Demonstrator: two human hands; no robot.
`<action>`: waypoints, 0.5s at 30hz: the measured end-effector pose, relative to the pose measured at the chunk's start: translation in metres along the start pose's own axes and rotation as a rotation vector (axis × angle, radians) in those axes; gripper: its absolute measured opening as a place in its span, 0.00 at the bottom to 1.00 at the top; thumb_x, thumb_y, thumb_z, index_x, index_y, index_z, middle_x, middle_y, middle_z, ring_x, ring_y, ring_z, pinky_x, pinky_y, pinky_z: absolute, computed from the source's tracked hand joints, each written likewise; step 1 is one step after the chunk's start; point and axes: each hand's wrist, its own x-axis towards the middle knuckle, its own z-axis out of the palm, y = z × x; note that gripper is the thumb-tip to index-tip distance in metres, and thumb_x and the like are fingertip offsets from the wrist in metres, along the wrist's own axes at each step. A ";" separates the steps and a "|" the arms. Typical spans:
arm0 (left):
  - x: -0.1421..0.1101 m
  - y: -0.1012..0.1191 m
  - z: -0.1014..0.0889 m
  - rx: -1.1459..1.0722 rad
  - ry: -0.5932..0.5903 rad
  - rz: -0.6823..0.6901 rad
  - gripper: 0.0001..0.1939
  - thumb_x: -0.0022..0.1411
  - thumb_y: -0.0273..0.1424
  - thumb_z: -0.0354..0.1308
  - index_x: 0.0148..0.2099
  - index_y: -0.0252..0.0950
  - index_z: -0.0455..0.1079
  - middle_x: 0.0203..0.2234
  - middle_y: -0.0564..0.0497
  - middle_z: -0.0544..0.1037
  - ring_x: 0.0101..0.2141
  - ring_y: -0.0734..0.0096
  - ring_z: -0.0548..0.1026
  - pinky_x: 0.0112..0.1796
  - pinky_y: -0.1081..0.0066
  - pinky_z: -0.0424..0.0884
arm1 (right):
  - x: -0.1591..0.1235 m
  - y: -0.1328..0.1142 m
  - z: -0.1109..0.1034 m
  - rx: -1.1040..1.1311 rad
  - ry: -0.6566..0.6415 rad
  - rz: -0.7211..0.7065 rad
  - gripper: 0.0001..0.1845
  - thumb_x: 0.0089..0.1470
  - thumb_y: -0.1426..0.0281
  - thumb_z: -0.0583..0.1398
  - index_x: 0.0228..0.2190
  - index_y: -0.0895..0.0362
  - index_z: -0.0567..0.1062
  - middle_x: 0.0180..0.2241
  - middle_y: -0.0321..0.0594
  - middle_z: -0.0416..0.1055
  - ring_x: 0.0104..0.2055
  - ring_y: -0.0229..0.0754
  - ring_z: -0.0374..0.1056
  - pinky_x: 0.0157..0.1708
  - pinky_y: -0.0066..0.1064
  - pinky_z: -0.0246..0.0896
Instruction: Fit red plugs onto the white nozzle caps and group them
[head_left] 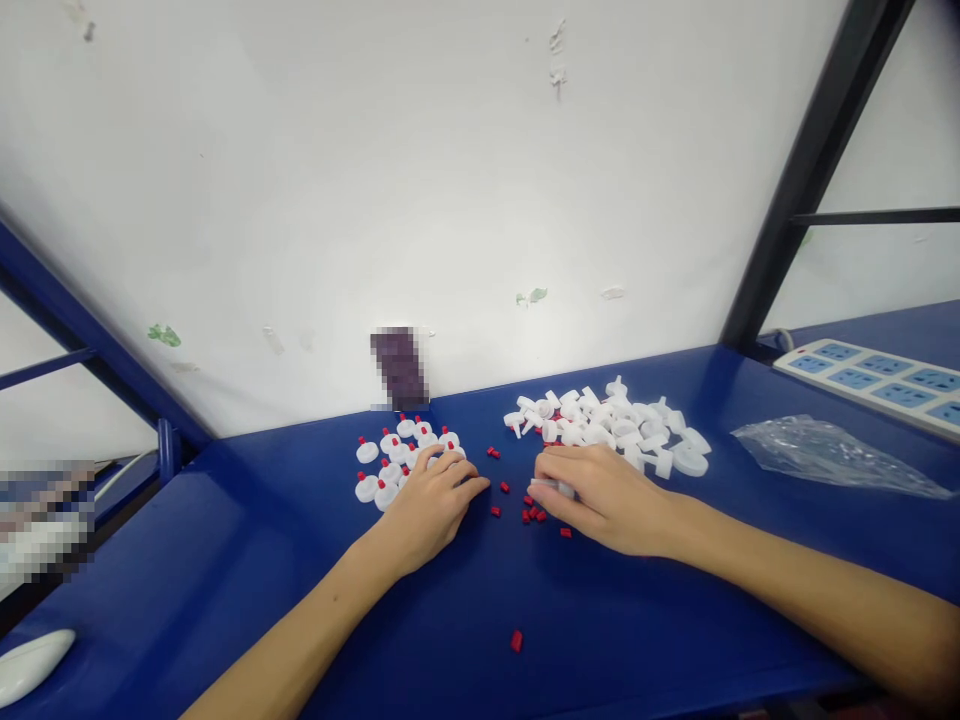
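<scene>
My right hand (pixel 600 495) is closed around a white plastic nozzle cap (pixel 556 488), mostly hidden by the fingers. Behind that hand lies a heap of similar white nozzle caps (pixel 622 425) with narrow stems. Small red tips (pixel 534 514) are scattered on the table near its fingertips. My left hand (pixel 431 505) reaches over the right side of a group of white caps fitted with red tips (pixel 386 495). Its fingers are apart and bent a little, with nothing visible in them; I cannot tell whether they touch a cap.
The blue table (pixel 420 640) meets a white wall. A dark pixelated object (pixel 401 368) leans there. On the right are a clear plastic bag (pixel 832 455) and a power strip (pixel 877 380). One red tip (pixel 517 641) lies near the front; a white rounded object (pixel 34 665) is at left.
</scene>
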 end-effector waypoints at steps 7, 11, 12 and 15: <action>-0.002 0.004 0.004 -0.156 0.272 0.014 0.11 0.69 0.22 0.51 0.47 0.37 0.72 0.36 0.47 0.77 0.38 0.64 0.71 0.42 0.61 0.65 | -0.003 -0.007 0.001 0.040 -0.016 0.015 0.08 0.59 0.70 0.56 0.42 0.54 0.66 0.30 0.32 0.70 0.24 0.36 0.60 0.27 0.29 0.50; -0.002 0.010 0.000 -0.236 0.429 0.018 0.11 0.67 0.21 0.55 0.50 0.38 0.70 0.35 0.48 0.76 0.37 0.66 0.71 0.41 0.62 0.67 | -0.004 -0.006 0.007 0.072 -0.005 -0.021 0.09 0.59 0.68 0.59 0.42 0.54 0.67 0.35 0.34 0.70 0.25 0.35 0.62 0.28 0.29 0.53; -0.003 0.011 0.000 -0.267 0.446 0.013 0.11 0.67 0.21 0.56 0.50 0.38 0.70 0.35 0.48 0.76 0.36 0.67 0.71 0.41 0.63 0.68 | -0.005 -0.006 0.008 0.076 -0.003 -0.027 0.09 0.60 0.67 0.59 0.43 0.54 0.67 0.36 0.34 0.69 0.26 0.35 0.62 0.28 0.29 0.54; -0.003 0.019 -0.002 -0.347 0.448 0.000 0.09 0.67 0.22 0.58 0.49 0.38 0.70 0.35 0.48 0.76 0.35 0.68 0.71 0.38 0.66 0.69 | -0.006 -0.007 0.007 0.077 0.005 -0.044 0.10 0.64 0.63 0.57 0.43 0.54 0.67 0.37 0.37 0.69 0.29 0.37 0.64 0.29 0.29 0.55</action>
